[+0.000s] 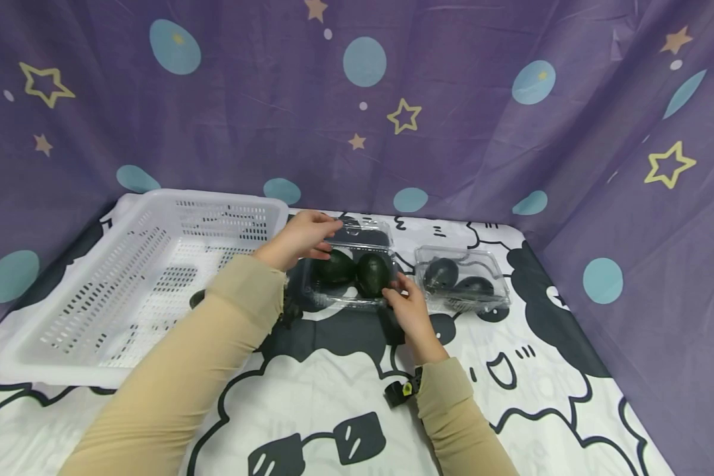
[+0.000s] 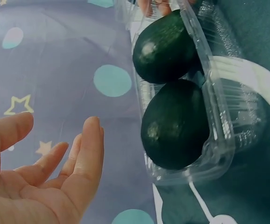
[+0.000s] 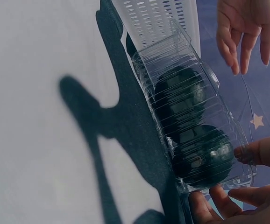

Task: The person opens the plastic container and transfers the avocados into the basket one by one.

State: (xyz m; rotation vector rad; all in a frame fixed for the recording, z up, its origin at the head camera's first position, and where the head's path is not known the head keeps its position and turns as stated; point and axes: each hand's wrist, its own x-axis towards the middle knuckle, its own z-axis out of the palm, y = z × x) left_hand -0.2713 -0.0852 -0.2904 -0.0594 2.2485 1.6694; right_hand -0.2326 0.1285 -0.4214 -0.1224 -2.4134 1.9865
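Observation:
A clear plastic clamshell box [image 1: 348, 303] holds two dark green avocados [image 1: 371, 274] side by side. Its raised lid [image 1: 365, 233] stands at the back in the head view. My right hand [image 1: 410, 311] grips the box's right end, thumb over the rim by the nearer avocado [image 3: 205, 156] and fingers at the outside. My left hand [image 1: 306, 238] hovers at the box's back left by the lid. In the left wrist view the left fingers [image 2: 90, 154] are spread and loosely bent, with nothing between them.
A white perforated basket [image 1: 137, 373] stands to the left, with a dark rounded thing [image 1: 197, 299] partly hidden by my left sleeve. To the right sits a second clear box [image 1: 494, 264] with two dark avocados inside. A purple curtain [image 1: 452, 132] hangs behind the patterned cloth.

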